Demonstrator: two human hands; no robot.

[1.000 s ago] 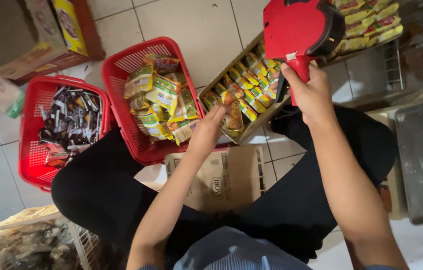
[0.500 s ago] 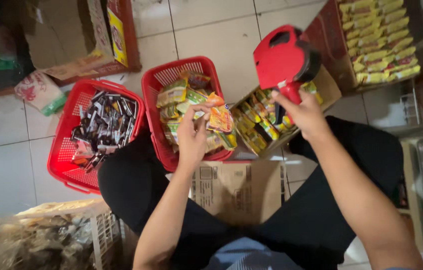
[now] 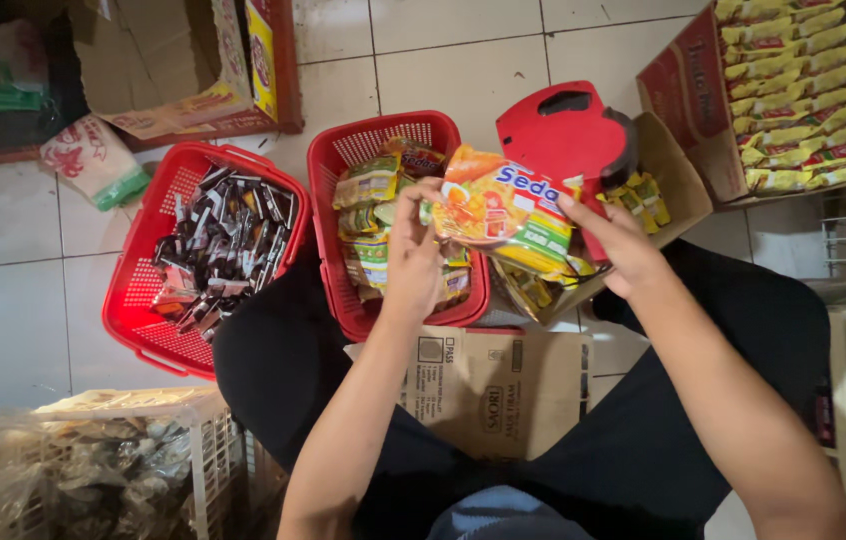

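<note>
Two hands meet over the red baskets on the tiled floor: the left hand (image 3: pixel 413 250) pinches the near edge of a noodle packet (image 3: pixel 505 212), held flat above the middle red basket (image 3: pixel 343 160) of similar packets. The packet is glossy, mostly orange and yellow with a green band and a blue-lettered patch. The right hand (image 3: pixel 615 240) is clamped on a red price-label gun (image 3: pixel 565 130), its fingers also touching the packet's far edge.

Pale tiled floor (image 3: pixel 463 70), dimly lit at edges.
</note>
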